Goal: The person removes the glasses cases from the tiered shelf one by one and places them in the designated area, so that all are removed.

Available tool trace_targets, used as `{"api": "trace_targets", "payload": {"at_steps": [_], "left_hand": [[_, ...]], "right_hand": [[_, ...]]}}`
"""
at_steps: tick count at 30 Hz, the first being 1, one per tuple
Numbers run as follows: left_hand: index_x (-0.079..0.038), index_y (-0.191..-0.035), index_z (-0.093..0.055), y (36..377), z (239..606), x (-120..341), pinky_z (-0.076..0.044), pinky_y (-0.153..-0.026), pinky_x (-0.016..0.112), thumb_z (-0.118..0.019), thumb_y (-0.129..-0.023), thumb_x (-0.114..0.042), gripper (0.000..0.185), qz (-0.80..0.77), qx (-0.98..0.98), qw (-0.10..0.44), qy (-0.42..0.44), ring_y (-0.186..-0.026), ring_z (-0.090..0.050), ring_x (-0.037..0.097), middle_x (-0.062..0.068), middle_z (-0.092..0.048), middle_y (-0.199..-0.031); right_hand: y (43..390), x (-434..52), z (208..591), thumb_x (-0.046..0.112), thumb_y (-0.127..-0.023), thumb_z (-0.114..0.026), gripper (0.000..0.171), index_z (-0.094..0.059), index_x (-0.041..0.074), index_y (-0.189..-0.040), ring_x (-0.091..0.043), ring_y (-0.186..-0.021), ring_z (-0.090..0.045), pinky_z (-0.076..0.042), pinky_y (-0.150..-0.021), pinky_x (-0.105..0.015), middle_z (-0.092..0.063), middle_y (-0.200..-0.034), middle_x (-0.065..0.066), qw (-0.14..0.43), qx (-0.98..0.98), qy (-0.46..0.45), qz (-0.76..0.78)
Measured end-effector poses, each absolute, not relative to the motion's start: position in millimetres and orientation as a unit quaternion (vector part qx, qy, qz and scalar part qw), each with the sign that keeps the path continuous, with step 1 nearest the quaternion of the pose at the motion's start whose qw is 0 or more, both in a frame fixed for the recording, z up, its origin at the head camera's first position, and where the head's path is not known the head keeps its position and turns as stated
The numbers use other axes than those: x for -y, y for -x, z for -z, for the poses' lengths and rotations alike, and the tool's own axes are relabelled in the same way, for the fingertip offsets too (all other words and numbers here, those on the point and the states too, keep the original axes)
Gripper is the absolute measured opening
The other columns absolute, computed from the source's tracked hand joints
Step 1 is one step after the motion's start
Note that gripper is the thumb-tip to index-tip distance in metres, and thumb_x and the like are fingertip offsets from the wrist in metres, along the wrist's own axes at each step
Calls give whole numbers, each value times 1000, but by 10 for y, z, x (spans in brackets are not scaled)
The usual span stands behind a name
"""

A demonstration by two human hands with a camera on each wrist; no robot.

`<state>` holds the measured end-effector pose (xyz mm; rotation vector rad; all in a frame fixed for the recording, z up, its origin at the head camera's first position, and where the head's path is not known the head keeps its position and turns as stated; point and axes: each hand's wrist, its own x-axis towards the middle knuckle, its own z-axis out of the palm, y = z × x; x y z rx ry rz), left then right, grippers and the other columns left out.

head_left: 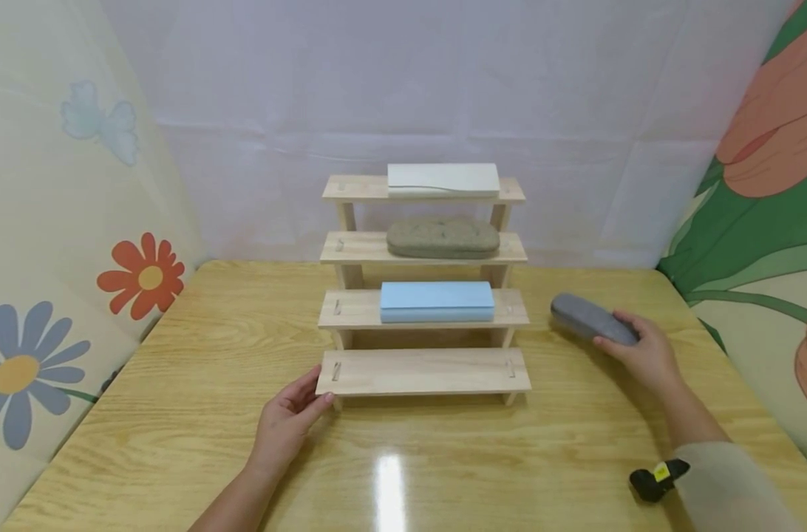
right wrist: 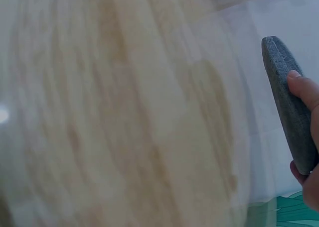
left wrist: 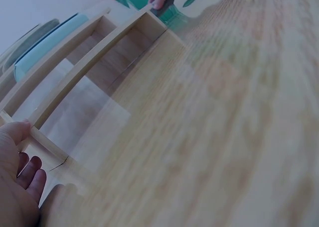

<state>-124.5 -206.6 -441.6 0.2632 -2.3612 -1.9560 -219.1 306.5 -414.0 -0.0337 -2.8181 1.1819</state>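
Note:
A four-tier wooden display rack point(head_left: 423, 372) stands on the table. My left hand point(head_left: 287, 421) grips the left end of its lowest shelf, thumb at the front corner; the left wrist view shows the thumb point(left wrist: 17, 131) on the shelf's edge. To the right of the rack, my right hand point(head_left: 646, 351) holds a grey glasses case point(head_left: 590, 318) by its near end. In the right wrist view the case point(right wrist: 286, 97) has a fabric-like surface. On the upper tiers lie a white glasses case point(head_left: 443, 179), an olive-brown one point(head_left: 443, 238) and a light blue one point(head_left: 437, 301).
The rack stands on a glossy wood-grain table point(head_left: 443, 473). A pale cloth backdrop point(head_left: 410, 81) hangs behind it, with flower-printed panels point(head_left: 38, 222) at both sides. A black strap piece with a yellow tag point(head_left: 656, 480) sits by the right sleeve point(head_left: 729, 480).

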Motion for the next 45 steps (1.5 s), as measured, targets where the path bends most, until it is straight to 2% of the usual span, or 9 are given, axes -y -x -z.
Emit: {"api": "trace_targets", "payload": {"at_steps": [9,30,45], "left_hand": [[1,-140,-50,1257,4427,2062,-50,-84,9,-69,-91,-9,54,640,764,37,-78,-98,-59,-9,18,-52,-142],[3,-140,-49,1250,4429,2055,-50,-84,9,-68,-91,-7,53,636,766,39,-80,-97,-59,-11,19,-52,-142],[1,-141,-49,1256,4447,2075,-50,-84,8,-68,-92,-9,54,638,765,36,-84,-97,-58,-11,18,-51,-144]], "right_hand": [[2253,-3115,4259,42,-90,-69,79,-38,-6,-146,-54,-133,-33,-30,-107,-65,-35,-146,-37,34,940,9,-341],[2338,-3205,4385,40,-91,-69,78,-37,-6,-146,-54,-134,-32,-29,-108,-65,-34,-147,-37,40,940,5,-339],[2209,-3353,4401,41,-91,-68,81,-35,-8,-145,-55,-131,-35,-33,-105,-65,-35,-145,-38,40,943,28,-329]]}}
